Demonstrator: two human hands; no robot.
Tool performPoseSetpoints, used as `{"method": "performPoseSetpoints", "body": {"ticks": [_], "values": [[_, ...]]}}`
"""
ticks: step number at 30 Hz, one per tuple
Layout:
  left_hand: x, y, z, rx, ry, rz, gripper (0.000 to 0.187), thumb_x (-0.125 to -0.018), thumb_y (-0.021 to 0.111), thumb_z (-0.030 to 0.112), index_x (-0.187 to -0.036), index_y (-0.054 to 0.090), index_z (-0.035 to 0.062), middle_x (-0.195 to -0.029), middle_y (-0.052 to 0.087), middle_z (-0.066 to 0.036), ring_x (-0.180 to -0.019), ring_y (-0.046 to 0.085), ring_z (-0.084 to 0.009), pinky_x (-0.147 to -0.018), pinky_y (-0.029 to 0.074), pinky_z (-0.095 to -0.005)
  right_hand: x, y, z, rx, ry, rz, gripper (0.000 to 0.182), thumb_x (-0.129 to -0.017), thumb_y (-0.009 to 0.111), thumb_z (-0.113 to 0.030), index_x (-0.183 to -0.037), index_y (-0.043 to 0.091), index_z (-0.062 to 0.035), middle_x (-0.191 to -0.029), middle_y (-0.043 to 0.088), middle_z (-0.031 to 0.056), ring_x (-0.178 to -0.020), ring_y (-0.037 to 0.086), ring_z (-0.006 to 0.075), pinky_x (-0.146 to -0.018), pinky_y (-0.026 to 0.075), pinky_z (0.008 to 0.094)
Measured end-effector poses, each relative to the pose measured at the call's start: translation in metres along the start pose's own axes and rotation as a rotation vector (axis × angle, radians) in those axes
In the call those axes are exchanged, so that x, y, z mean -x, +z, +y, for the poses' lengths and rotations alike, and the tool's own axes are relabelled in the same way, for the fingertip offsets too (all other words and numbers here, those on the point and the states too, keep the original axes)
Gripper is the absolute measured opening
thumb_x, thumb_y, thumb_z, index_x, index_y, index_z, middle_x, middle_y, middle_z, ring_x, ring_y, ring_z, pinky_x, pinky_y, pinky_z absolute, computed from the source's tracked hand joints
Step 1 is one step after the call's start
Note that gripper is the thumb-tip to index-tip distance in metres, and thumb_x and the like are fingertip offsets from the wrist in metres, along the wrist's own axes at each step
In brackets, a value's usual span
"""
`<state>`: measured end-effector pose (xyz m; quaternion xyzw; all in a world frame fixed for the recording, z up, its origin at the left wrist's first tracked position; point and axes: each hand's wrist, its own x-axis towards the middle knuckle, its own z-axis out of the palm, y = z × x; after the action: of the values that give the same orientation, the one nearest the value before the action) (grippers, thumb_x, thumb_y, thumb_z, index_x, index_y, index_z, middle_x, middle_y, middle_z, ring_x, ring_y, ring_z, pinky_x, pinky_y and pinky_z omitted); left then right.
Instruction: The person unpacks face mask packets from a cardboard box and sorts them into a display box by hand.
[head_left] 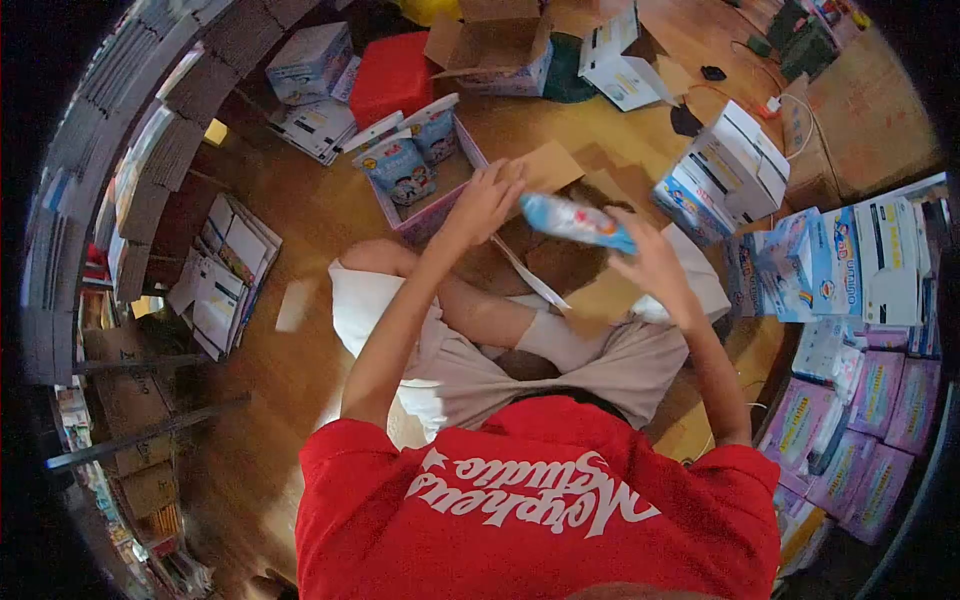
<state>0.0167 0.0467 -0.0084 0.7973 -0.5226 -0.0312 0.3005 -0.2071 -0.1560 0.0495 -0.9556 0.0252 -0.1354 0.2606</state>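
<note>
In my right hand (648,258) is a blue and white packet (575,222) with a small red mark, held by its right end above my lap. My left hand (485,203) has its fingers stretched out over the corner of an open carton (415,228), beside a raised brown flap (548,172). Inside that carton stand blue printed pouches (397,172). Between my crossed legs lies a second open cardboard box (605,303), its flaps spread below the packet.
A red stool-like block (390,78) and an open box (490,65) stand ahead. White and blue cartons (735,165) are at the right, above stacked purple packs (875,390). Stacks of books (130,180) line the left, with a leaning pile (228,275) on the wooden floor.
</note>
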Motion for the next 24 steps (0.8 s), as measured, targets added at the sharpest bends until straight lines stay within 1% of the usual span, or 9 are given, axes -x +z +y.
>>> {"method": "performPoseSetpoints", "body": {"ticks": [6, 9, 12, 15, 16, 17, 20, 23, 24], "values": [[-0.019, 0.018, 0.003, 0.189, 0.023, 0.109, 0.041, -0.097, 0.040, 0.028, -0.126, 0.052, 0.0008, -0.128, 0.047, -0.020, -0.120, 0.040, -0.0379, -0.104, 0.030, -0.0409, 0.036, -0.049, 0.000, -0.301, 0.339, 0.419, 0.047, -0.081, 0.069, -0.015, -0.121, 0.049, -0.0004, -0.106, 0.060, 0.0160, -0.099, 0.059, 0.0183, -0.084, 0.046, 0.0302], [-0.040, 0.031, -0.003, 0.231, 0.012, 0.121, 0.042, -0.098, 0.038, 0.030, -0.122, 0.054, -0.0005, -0.125, 0.049, -0.020, -0.119, 0.042, -0.0357, -0.105, 0.029, -0.0401, 0.046, -0.056, -0.005, -0.420, 0.390, 0.509, 0.041, -0.084, 0.068, -0.018, -0.116, 0.051, 0.0021, -0.102, 0.061, 0.0121, -0.094, 0.058, 0.0159, -0.082, 0.045, 0.0291], [-0.060, 0.040, -0.012, 0.165, -0.005, 0.188, 0.035, -0.094, 0.045, 0.023, -0.117, 0.056, -0.0009, -0.120, 0.052, -0.019, -0.114, 0.047, -0.0341, -0.102, 0.033, -0.0408, 0.048, -0.048, -0.013, -0.611, 0.398, 0.603, 0.036, -0.086, 0.067, -0.017, -0.112, 0.053, 0.0031, -0.101, 0.061, 0.0088, -0.090, 0.057, 0.0145, -0.081, 0.045, 0.0285], [-0.069, 0.028, -0.016, -0.066, 0.038, 0.621, 0.028, -0.086, 0.052, 0.007, -0.113, 0.057, -0.0003, -0.116, 0.055, -0.019, -0.109, 0.052, -0.0337, -0.098, 0.037, -0.0406, 0.052, -0.038, -0.008, -0.587, 0.431, 0.613, 0.033, -0.087, 0.065, -0.017, -0.112, 0.053, 0.0024, -0.100, 0.060, 0.0080, -0.089, 0.056, 0.0136, -0.081, 0.045, 0.0280], [-0.071, 0.019, -0.011, -0.015, -0.017, 0.770, 0.034, -0.078, 0.053, -0.005, -0.111, 0.057, 0.0002, -0.111, 0.057, -0.018, -0.105, 0.054, -0.0345, -0.094, 0.040, -0.0410, 0.053, -0.038, -0.012, -0.683, 0.448, 0.601, 0.034, -0.088, 0.065, -0.017, -0.113, 0.052, 0.0017, -0.103, 0.059, 0.0077, -0.093, 0.055, 0.0134, -0.082, 0.044, 0.0274], [-0.072, 0.009, -0.009, -0.015, -0.026, 0.872, 0.030, -0.079, 0.050, -0.007, -0.108, 0.057, -0.0004, -0.111, 0.057, -0.017, -0.105, 0.053, -0.0336, -0.093, 0.041, -0.0397, 0.054, -0.039, -0.014, -0.678, 0.441, 0.607, 0.035, -0.088, 0.064, -0.017, -0.114, 0.052, 0.0016, -0.105, 0.059, 0.0078, -0.094, 0.055, 0.0135, -0.083, 0.043, 0.0274], [-0.065, -0.033, 0.031, 0.222, -0.105, 0.738, 0.021, -0.083, 0.049, -0.005, -0.102, 0.057, -0.0015, -0.104, 0.060, -0.017, -0.095, 0.059, -0.0332, -0.082, 0.048, -0.0388, 0.061, -0.038, -0.019, -0.653, 0.466, 0.649, 0.037, -0.088, 0.064, -0.018, -0.117, 0.051, 0.0015, -0.108, 0.058, 0.0081, -0.097, 0.055, 0.0142, -0.085, 0.042, 0.0279], [-0.067, -0.038, 0.072, 0.354, 0.085, 0.353, 0.018, -0.085, 0.054, 0.005, -0.102, 0.059, 0.0000, -0.094, 0.063, -0.018, -0.087, 0.063, -0.0295, -0.072, 0.050, -0.0373, 0.063, -0.032, -0.022, -0.655, 0.519, 0.704, 0.040, -0.089, 0.063, -0.019, -0.121, 0.049, 0.0017, -0.110, 0.058, 0.0086, -0.099, 0.054, 0.0155, -0.087, 0.042, 0.0292], [-0.067, -0.037, 0.086, 0.206, 0.060, 0.114, 0.020, -0.085, 0.055, 0.009, -0.101, 0.060, 0.0004, -0.093, 0.064, -0.018, -0.087, 0.064, -0.0316, -0.072, 0.050, -0.0390, 0.062, -0.029, -0.022, -0.688, 0.511, 0.716, 0.042, -0.089, 0.063, -0.019, -0.122, 0.049, 0.0019, -0.111, 0.058, 0.0088, -0.099, 0.054, 0.0160, -0.088, 0.041, 0.0297]]}}
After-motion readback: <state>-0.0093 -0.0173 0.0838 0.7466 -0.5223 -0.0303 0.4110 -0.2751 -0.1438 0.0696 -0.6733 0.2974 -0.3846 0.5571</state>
